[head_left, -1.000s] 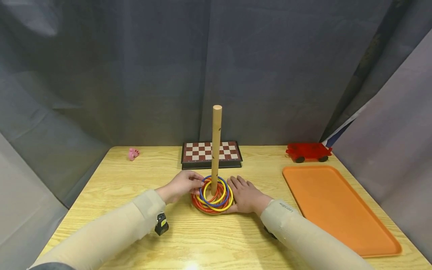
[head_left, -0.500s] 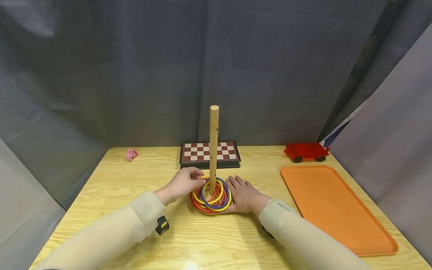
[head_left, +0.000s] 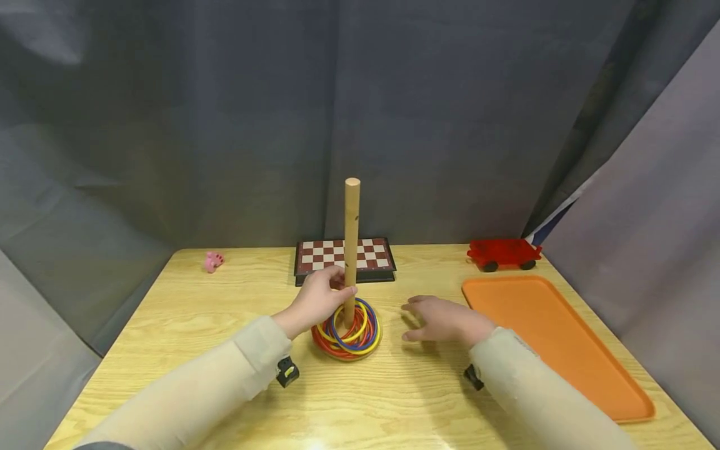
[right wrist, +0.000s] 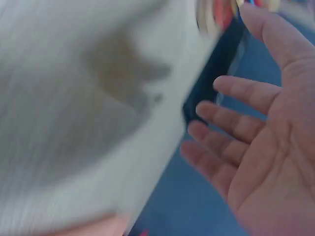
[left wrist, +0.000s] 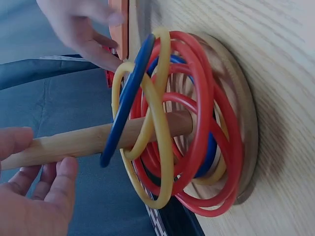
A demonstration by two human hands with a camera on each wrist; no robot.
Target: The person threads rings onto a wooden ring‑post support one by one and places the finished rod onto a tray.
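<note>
An upright wooden peg stands on a round wooden base in the middle of the table. Red, yellow and blue rings lie in a loose, uneven pile round its foot. Partway up the peg, above the rings, my left hand grips it between thumb and fingers; the left wrist view shows the fingers curled round the wood. Off to the right of the rings my right hand hovers over the table, its fingers spread and holding nothing. Its palm shows in the right wrist view.
Behind the peg lies a chessboard case. An orange tray takes up the right side, with a red toy cart behind it. A small pink toy is at the far left. Grey curtains enclose the table.
My left hand has left the rings and moved up onto the peg. My right hand has lifted away from the base to the right. The view has shifted slightly.
</note>
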